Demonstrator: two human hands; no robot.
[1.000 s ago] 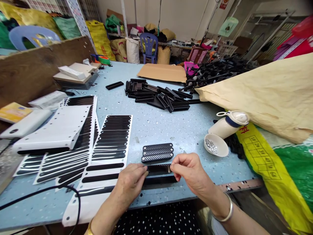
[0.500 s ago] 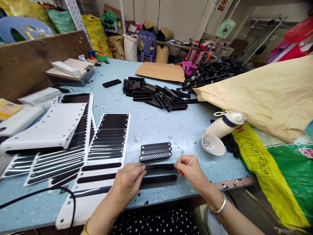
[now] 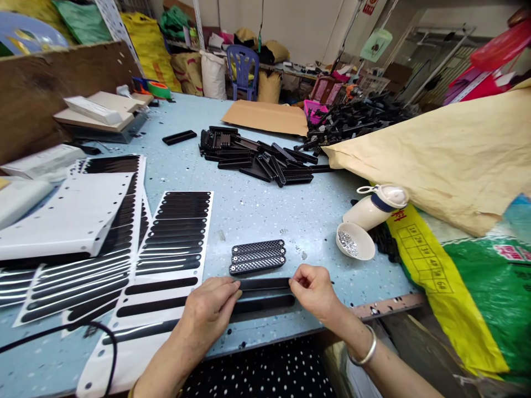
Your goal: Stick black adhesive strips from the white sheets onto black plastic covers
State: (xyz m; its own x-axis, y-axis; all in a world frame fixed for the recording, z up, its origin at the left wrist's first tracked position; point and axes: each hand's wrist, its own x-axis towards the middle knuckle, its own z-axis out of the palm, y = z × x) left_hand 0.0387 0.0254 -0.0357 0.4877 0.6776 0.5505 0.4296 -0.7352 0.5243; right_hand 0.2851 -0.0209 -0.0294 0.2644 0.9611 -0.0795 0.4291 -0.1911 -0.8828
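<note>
My left hand (image 3: 211, 304) pinches the left end of a black adhesive strip (image 3: 264, 283), and my right hand (image 3: 313, 290) pinches its right end. Between them the strip is stretched nearly level. Just below it on the table lies a black bar (image 3: 265, 303) with rounded ends, partly behind my left fingers. Beyond the strip sit several black bars with a textured, diamond-patterned face (image 3: 258, 257), side by side, each with a silver rivet-like dot at its ends. Under my left forearm is a white backing sheet (image 3: 160, 331) with black strips on it.
More strip sheets (image 3: 78, 282) overlap at left, with a black cable (image 3: 110, 331) across them. A pile of black bars (image 3: 257, 157) lies further back. On the right are a white bowl (image 3: 365, 246) of small silver parts, a bottle (image 3: 365, 214) and brown paper (image 3: 431, 149).
The whole view has shifted a little, so the table contents appear further left. Both hands still grip the strip's ends, my right fingers now more curled around its end.
</note>
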